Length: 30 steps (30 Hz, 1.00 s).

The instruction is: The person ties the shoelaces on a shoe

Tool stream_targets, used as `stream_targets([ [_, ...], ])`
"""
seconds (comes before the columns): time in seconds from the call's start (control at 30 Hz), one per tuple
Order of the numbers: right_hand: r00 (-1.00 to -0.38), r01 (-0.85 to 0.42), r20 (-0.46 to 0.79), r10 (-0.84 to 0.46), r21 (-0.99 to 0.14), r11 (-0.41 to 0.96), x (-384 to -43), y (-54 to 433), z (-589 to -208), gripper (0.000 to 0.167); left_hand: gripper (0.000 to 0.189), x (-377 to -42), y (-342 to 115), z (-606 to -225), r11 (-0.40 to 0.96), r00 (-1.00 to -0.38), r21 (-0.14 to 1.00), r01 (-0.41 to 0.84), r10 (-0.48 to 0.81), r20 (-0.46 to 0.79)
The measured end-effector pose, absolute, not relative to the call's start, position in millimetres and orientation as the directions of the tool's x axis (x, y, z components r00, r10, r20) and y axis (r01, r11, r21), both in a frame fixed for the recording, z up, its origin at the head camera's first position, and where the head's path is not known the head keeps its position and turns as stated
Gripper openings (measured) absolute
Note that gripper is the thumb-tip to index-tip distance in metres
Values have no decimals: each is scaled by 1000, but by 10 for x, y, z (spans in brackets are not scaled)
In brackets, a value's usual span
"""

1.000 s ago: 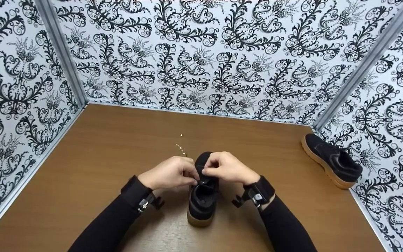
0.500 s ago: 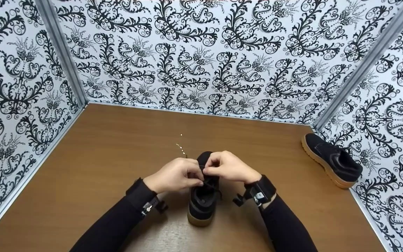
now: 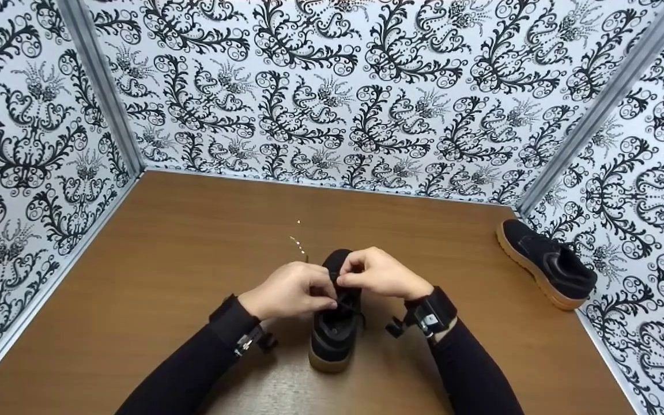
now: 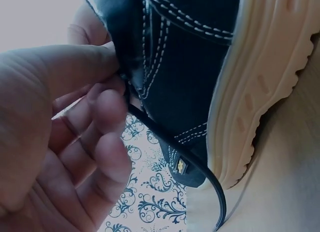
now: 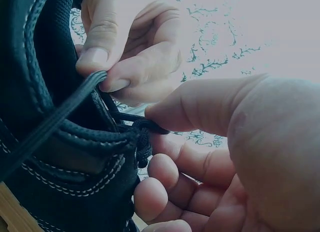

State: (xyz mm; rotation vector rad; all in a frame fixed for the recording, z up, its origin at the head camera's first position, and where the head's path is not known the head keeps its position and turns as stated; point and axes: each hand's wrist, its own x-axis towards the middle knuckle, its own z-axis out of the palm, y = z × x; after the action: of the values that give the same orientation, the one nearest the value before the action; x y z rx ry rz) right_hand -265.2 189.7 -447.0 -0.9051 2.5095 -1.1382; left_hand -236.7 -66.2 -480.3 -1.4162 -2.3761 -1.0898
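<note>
A black lace-up shoe (image 3: 331, 346) with a tan sole stands on the table, its toe pointing away from me. Over its tongue, my left hand (image 3: 294, 291) pinches a black shoelace (image 5: 60, 109) between thumb and forefinger. One length of this lace runs back across the shoe opening in the right wrist view. My right hand (image 3: 381, 274) pinches lace close to the eyelets, with its thumb and forefinger just beside the left fingertips. In the left wrist view a lace length (image 4: 180, 151) hangs down along the shoe's side. Whether a knot or loop lies between the fingers cannot be made out.
A second black shoe (image 3: 545, 262) with a tan sole lies at the right edge of the brown table (image 3: 193, 230), against the patterned wall panel (image 3: 649, 230). Similar panels close off the back and left. Small bright specks show beyond the shoe toe.
My left hand has shifted right over the shoe, nearer the right hand, with the lace in its fingers. Lace now shows at the shoe's right side. The right hand has barely moved.
</note>
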Motion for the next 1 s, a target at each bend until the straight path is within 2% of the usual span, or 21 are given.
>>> stream_targets([
  [0.2, -784, -420, 22, -620, -754, 506, -2652, 1907, -4470, 9, 7, -2354, -638, -4836, 295, -536, 488, 822, 691, 485],
  [0.33, -786, -412, 16, -618, -760, 503, -2650, 1907, -4465, 10, 10, -2361, -639, -4842, 303, -557, 514, 803, 688, 464],
  [0.5, -779, -407, 10, -627, -769, 493, -2654, 1904, -4452, 10, 15, -2398, -700, -4801, 270, -605, 624, 733, 678, 418],
  [0.73, -777, -386, -6, -629, -785, 484, -2660, 1921, -4441, 10, 18, -2509, -861, -4760, 261, -719, 787, 559, 625, 304],
  [0.83, -778, -375, -16, -628, -790, 485, -2659, 1928, -4443, 12, 15, -2569, -902, -4795, 307, -751, 804, 509, 614, 241],
  [1.0, -776, -364, -28, -630, -796, 484, -2651, 1941, -4421, 12, 14, -2597, -915, -4817, 333, -759, 812, 479, 621, 193],
])
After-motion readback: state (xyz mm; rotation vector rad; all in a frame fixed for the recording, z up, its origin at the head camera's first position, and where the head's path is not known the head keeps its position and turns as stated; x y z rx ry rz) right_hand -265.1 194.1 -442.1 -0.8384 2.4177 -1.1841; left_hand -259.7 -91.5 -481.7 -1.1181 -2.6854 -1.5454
